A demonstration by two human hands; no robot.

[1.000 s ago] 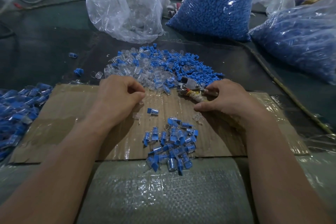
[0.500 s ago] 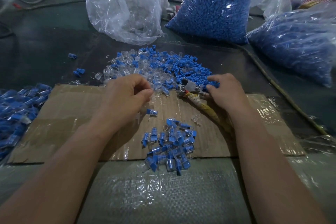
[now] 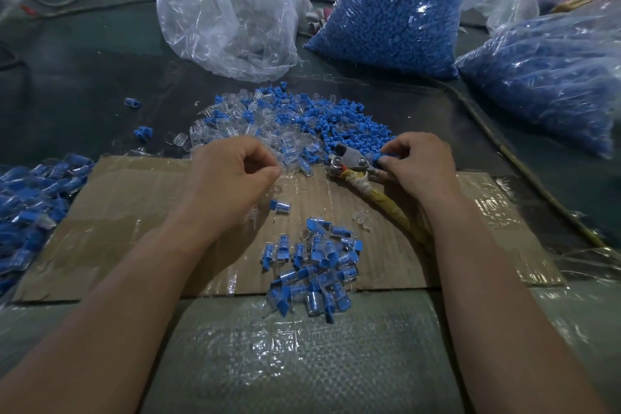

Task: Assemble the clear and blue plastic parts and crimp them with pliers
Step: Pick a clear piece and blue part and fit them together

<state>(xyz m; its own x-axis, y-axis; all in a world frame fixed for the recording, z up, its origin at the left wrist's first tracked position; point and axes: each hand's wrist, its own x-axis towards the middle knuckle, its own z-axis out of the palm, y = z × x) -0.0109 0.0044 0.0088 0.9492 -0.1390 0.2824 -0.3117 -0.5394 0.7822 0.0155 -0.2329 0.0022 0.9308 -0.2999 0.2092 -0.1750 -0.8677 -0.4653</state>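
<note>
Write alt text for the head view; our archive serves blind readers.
A person's left hand and right hand pick at a mixed pile of clear and blue parts beside pliers; assembled pieces lie heaped on cardboard.

A single head-worn wide-angle camera is looking forward and down. It is sitting close above the cardboard (image 3: 134, 212), both forearms entering from below.
</note>
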